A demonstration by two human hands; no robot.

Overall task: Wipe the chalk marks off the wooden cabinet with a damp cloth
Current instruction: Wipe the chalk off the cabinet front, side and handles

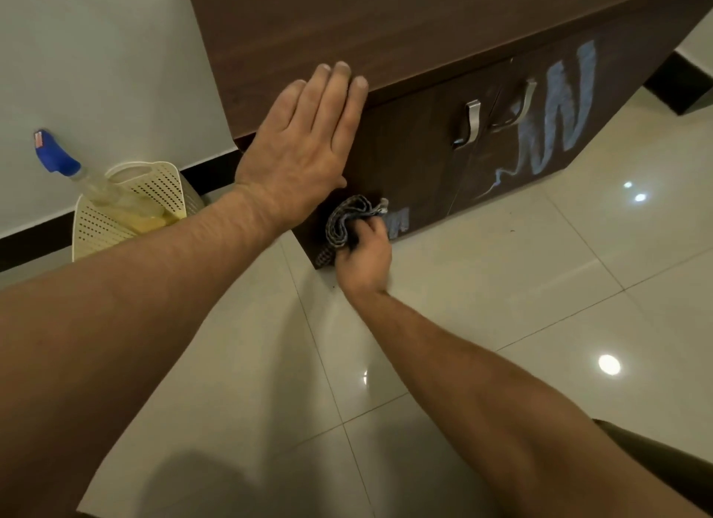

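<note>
A room in a home, by the look of it. Glossy cream floor tiles, a dark wooden cabinet with metal handles. A perforated plastic basket holds a spray bottle by the pale wall.

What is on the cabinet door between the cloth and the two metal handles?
In the head view, only bare dark wood lies between the cloth and the handles; a small chalk patch sits beside the cloth.

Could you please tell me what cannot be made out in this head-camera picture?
- Chalk under the cloth: hidden by it and the right hand.
- Cabinet top: cut off by the frame edge.
- Spray bottle label: too small.
- Cabinet corner: covered by the left hand.
</note>
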